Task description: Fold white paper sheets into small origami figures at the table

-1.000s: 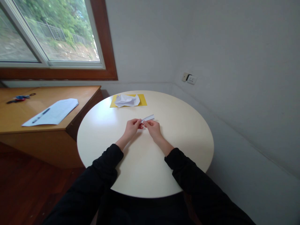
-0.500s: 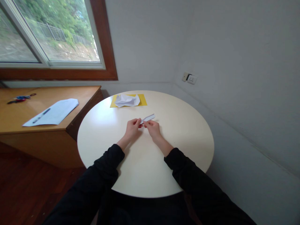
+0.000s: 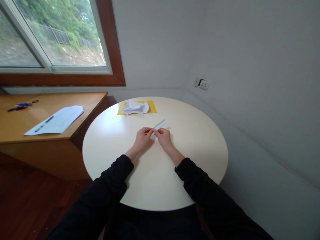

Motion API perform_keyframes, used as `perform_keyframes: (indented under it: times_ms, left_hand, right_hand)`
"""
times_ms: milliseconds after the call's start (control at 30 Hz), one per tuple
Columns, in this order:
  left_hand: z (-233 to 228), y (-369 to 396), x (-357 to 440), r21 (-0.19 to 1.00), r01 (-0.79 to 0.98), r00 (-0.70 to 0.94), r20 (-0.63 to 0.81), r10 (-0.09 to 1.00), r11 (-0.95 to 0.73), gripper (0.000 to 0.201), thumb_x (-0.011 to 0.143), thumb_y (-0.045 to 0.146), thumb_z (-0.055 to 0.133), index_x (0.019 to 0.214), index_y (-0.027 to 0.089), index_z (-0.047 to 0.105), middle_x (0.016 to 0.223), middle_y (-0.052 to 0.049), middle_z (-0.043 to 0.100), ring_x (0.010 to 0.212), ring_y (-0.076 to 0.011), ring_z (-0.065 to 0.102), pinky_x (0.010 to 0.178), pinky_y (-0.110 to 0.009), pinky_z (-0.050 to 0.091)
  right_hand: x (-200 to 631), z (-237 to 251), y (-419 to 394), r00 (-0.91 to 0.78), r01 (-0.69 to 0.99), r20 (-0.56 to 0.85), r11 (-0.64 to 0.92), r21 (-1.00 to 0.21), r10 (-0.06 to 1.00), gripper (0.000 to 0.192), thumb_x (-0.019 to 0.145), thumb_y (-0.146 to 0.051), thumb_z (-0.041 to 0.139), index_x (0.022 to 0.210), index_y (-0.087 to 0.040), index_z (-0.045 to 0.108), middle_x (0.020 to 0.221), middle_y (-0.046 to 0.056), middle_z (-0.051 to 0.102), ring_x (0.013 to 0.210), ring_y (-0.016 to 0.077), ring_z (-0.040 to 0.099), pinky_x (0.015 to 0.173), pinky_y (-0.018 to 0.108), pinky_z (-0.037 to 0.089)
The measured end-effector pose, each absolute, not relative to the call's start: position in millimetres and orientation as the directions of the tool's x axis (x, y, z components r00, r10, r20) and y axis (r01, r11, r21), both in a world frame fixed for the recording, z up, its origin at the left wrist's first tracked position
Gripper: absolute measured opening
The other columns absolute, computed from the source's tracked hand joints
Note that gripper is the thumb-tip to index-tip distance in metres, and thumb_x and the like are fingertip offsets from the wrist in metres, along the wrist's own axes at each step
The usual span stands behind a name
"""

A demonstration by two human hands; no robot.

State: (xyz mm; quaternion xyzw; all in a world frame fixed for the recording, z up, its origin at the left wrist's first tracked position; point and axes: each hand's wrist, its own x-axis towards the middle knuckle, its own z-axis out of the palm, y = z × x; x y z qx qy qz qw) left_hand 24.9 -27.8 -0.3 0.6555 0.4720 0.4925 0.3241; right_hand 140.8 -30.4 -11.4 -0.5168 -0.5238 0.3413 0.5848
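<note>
A narrow folded strip of white paper (image 3: 160,124) points up and to the right from between my hands, over the middle of a round white table (image 3: 155,173). My left hand (image 3: 143,137) is closed, with thumb and fingers pinching the strip's near end. Close beside it, my right hand (image 3: 163,136) pinches the same paper from the right. The two thumb tips almost meet. My fingers hide the lower part of the strip.
Toward the table's far edge, a crumpled white paper (image 3: 135,107) rests on a yellow sheet (image 3: 153,106). On the wooden desk (image 3: 92,110) at left lie white paper (image 3: 66,116) with a dark pen (image 3: 44,123) and a blue-and-red item (image 3: 23,105). A wall stands at right.
The thumbs have drawn closer together on the paper strip. Its free end has tilted slightly more upward, and the left fingers have curled in. Everything else stays put.
</note>
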Motion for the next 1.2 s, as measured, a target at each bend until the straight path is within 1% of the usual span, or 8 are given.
perform_keyframes:
  times_ms: [100, 167, 300, 400, 500, 933, 1067, 1200]
  left_hand:
    - [-1.3, -24.9, 22.6, 0.868, 0.355, 0.029, 0.362, 0.932, -0.348, 0.017, 0.071, 0.027, 0.057, 0.075, 0.013, 0.066, 0.081, -0.009, 0.066, 0.071, -0.0167, 0.058, 0.069, -0.030, 0.045]
    - [-1.7, -23.9, 21.8, 0.884, 0.324, 0.038, 0.344, 0.938, -0.338, 0.016, 0.071, 0.026, 0.056, 0.073, 0.013, 0.065, 0.075, -0.007, 0.065, 0.068, -0.0155, 0.056, 0.067, -0.030, 0.044]
    - [-2.6, -23.3, 22.2, 0.974, 0.096, 0.037, 0.204, 0.978, -0.207, 0.018, 0.067, 0.028, 0.058, 0.069, 0.012, 0.065, 0.060, -0.003, 0.060, 0.057, -0.0115, 0.050, 0.059, -0.026, 0.040]
    - [-2.9, -23.8, 23.8, 0.992, -0.100, 0.040, 0.080, 0.996, -0.076, 0.018, 0.063, 0.028, 0.061, 0.069, 0.011, 0.065, 0.064, -0.003, 0.061, 0.058, -0.0107, 0.051, 0.059, -0.025, 0.040]
    - [-1.9, -25.2, 25.5, 0.978, -0.207, 0.074, 0.030, 0.997, -0.014, 0.016, 0.060, 0.025, 0.063, 0.069, 0.011, 0.065, 0.068, -0.005, 0.063, 0.062, -0.0113, 0.054, 0.064, -0.026, 0.041]
    - [7.1, -33.9, 28.7, 0.965, -0.261, 0.098, 0.030, 0.995, -0.004, 0.018, 0.058, 0.026, 0.068, 0.066, 0.011, 0.063, 0.066, -0.004, 0.062, 0.062, -0.0117, 0.054, 0.068, -0.029, 0.043]
    - [9.5, -36.2, 28.7, 0.968, -0.249, 0.124, 0.024, 0.992, 0.008, 0.020, 0.058, 0.028, 0.070, 0.066, 0.011, 0.064, 0.068, -0.006, 0.062, 0.065, -0.0131, 0.056, 0.069, -0.030, 0.043]
    - [9.0, -35.8, 27.9, 0.969, -0.246, 0.155, 0.037, 0.987, 0.002, 0.021, 0.060, 0.029, 0.069, 0.066, 0.011, 0.064, 0.069, -0.006, 0.062, 0.066, -0.0132, 0.055, 0.069, -0.030, 0.043]
  right_hand:
    - [142.9, -10.8, -30.9, 0.206, 0.280, 0.336, 0.274, -0.920, 0.919, 0.024, 0.067, -0.037, 0.057, 0.054, -0.017, 0.055, 0.054, 0.000, 0.057, 0.053, 0.0134, 0.049, 0.054, 0.026, 0.038]
    - [142.8, -9.2, -32.9, 0.182, 0.316, 0.377, 0.309, -0.897, 0.908, 0.022, 0.069, -0.037, 0.057, 0.059, -0.017, 0.059, 0.059, 0.001, 0.061, 0.057, 0.0143, 0.052, 0.057, 0.026, 0.040]
    - [142.3, -6.6, -36.8, 0.149, 0.315, 0.441, 0.381, -0.869, 0.885, 0.022, 0.073, -0.035, 0.053, 0.071, -0.017, 0.063, 0.071, 0.003, 0.066, 0.064, 0.0150, 0.056, 0.061, 0.026, 0.042]
    - [143.2, -6.4, -37.2, 0.177, 0.313, 0.460, 0.394, -0.864, 0.870, 0.022, 0.074, -0.034, 0.051, 0.070, -0.016, 0.062, 0.070, 0.003, 0.064, 0.064, 0.0145, 0.056, 0.062, 0.026, 0.042]
    - [143.9, -6.8, -36.3, 0.205, 0.294, 0.451, 0.385, -0.875, 0.868, 0.019, 0.073, -0.034, 0.053, 0.071, -0.017, 0.060, 0.067, 0.002, 0.063, 0.063, 0.0140, 0.055, 0.060, 0.026, 0.042]
    - [142.8, -6.5, -36.4, 0.206, 0.263, 0.423, 0.367, -0.892, 0.882, 0.016, 0.071, -0.032, 0.055, 0.071, -0.017, 0.061, 0.068, 0.002, 0.064, 0.064, 0.0147, 0.058, 0.058, 0.026, 0.043]
    - [144.1, -8.5, -32.6, 0.229, 0.177, 0.363, 0.328, -0.928, 0.903, 0.015, 0.069, -0.031, 0.057, 0.069, -0.016, 0.061, 0.069, 0.003, 0.064, 0.066, 0.0158, 0.058, 0.061, 0.028, 0.044]
    - [144.8, -10.7, -29.2, 0.229, -0.003, 0.298, 0.307, -0.952, 0.927, 0.015, 0.064, -0.031, 0.063, 0.068, -0.016, 0.062, 0.070, 0.003, 0.065, 0.068, 0.0160, 0.059, 0.067, 0.030, 0.046]
